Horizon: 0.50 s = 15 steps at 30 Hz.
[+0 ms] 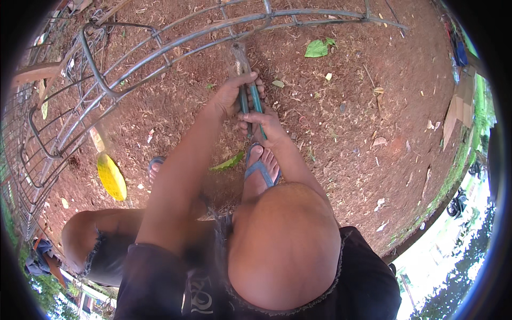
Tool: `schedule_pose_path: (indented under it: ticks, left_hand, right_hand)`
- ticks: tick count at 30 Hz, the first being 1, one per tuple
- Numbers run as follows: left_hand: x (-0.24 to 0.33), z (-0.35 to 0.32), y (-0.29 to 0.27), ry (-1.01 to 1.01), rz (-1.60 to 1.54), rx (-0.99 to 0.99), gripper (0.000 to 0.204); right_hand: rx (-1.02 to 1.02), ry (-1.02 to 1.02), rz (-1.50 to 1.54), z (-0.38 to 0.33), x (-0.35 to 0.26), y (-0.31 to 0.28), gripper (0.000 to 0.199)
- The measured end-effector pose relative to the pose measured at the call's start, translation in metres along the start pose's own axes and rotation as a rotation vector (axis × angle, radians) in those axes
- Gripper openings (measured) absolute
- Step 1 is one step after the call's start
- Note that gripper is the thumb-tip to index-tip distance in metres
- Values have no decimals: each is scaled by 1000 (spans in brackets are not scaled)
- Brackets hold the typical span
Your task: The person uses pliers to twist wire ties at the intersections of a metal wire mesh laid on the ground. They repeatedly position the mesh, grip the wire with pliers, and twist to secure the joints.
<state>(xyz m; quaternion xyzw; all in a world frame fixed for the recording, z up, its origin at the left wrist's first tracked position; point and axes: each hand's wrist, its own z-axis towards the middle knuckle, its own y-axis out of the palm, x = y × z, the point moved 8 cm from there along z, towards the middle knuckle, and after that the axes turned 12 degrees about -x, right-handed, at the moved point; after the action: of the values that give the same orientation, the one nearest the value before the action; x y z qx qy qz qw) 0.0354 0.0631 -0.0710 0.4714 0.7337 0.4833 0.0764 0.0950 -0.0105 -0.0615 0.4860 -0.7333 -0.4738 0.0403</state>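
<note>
both hands, left hand point(230, 96) and right hand point(265, 125), clamped on pliers point(250, 98) biting metal frame point(160, 48), upper centre; risk: jaws may slip off rod, pinching fingers.

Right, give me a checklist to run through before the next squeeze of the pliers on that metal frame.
1. Both hands on the handles: ok. The left hand grips high, the right hand lower on the teal-handled pliers.
2. Tool head at the joint of the metal frame: ok, it meets the bars.
3. What the tool head is biting: cannot tell, blurred.
4. Fingers away from the tool head: ok, they stay on the handles.
5. Right foot in the blue sandal out of the tool's line: not ok, it sits right below the hands.
6. Frame steady on the dirt ground: cannot tell.
</note>
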Motion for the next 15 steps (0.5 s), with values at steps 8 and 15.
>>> schedule_pose_path:
  ticks: [8, 15]
  left_hand:
    - [16, -6, 17, -99, 518, 465, 17]
    - [4, -10, 28, -17, 185, 321, 12]
  right_hand:
    - [179, 127, 6, -34, -38, 38, 21]
    - [238, 71, -299, -30, -44, 24, 28]
